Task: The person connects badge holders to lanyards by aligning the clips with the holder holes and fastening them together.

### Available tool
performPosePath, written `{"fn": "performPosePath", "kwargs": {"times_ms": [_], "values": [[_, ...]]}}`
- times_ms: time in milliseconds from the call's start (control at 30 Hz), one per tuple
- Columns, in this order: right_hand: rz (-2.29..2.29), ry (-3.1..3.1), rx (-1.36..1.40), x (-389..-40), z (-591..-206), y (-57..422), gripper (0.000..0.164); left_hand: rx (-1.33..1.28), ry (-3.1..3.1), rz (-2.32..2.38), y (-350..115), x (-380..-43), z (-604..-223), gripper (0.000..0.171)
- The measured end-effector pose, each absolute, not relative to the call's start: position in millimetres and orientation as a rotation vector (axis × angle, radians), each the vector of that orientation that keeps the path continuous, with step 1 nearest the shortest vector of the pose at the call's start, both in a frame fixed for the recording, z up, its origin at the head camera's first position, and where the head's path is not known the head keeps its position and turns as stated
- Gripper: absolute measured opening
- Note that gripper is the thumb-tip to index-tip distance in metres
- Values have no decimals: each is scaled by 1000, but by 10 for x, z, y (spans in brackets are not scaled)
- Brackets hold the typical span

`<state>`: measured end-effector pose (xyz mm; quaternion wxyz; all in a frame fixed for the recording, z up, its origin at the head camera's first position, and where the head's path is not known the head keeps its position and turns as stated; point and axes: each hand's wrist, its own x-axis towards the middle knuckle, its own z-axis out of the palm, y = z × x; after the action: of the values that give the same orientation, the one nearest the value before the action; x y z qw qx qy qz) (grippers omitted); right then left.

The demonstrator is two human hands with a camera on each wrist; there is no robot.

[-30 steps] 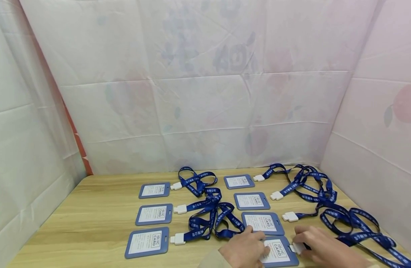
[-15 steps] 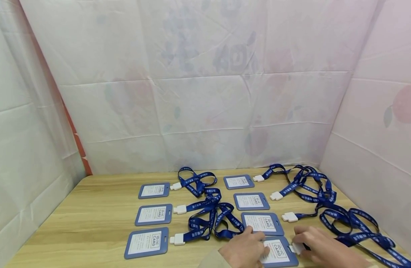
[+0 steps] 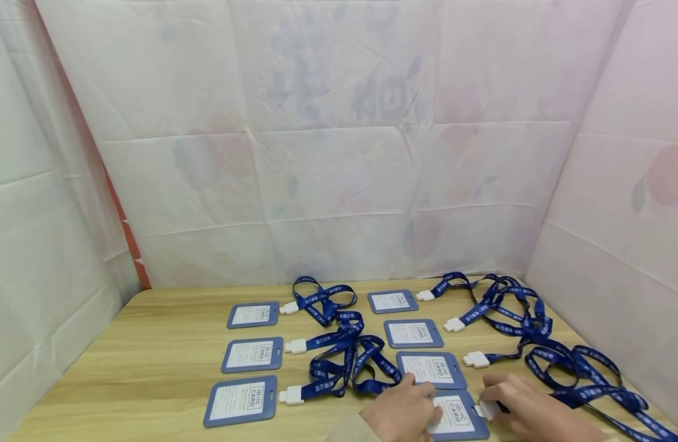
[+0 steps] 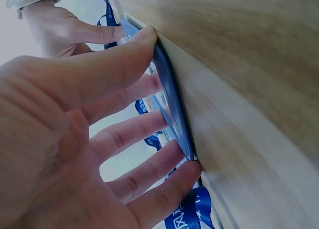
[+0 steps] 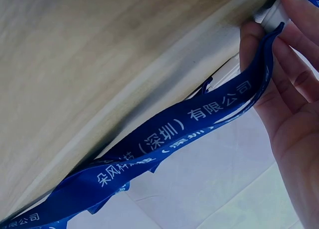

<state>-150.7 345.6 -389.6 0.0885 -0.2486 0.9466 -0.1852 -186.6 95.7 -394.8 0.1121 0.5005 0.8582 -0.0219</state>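
Observation:
A blue-framed badge holder with a white ID/IC card lies flat at the front right of the table. My left hand presses on its left part with spread, nearly straight fingers; the left wrist view shows the thumb and fingertips on the holder. At the holder's slotted right end, my right hand pinches the white plastic clip of a blue lanyard. The clip touches or nearly touches the slot; which one is hard to tell. In the right wrist view, the printed lanyard strap runs away from the clip.
Three badge holders stand in a left column, three more in a right column. Beside each lies a blue lanyard with a white clip. Looped straps overlap at right. White cloth walls enclose the wooden table.

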Motion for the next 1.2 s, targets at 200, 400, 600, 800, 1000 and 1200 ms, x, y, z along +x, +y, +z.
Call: {"fn": "performPosePath", "kwargs": {"times_ms": [200,400,600,800,1000,1200], "values": [[-533,2825,-731,-1506,-3890,3458,15,1500,2518,-76,958,-1874,-3965,41],[-484,2853,-740,-1514,-3893,3470,15,1467,2509,-45,962,-1885,-3962,39],[-481,2849,-755,-1523,-3889,3468,15,1457,2497,-30,960,-1885,-3959,39],[-477,2866,-763,-1519,-3882,3451,15,1488,2521,-66,955,-1881,-3967,39],[-475,2859,-772,-1521,-3911,3470,16,1508,2517,-55,953,-1890,-3971,36],[-479,2864,-827,-1550,-3966,3494,17,1489,2514,-16,964,-1891,-3971,32]]}}
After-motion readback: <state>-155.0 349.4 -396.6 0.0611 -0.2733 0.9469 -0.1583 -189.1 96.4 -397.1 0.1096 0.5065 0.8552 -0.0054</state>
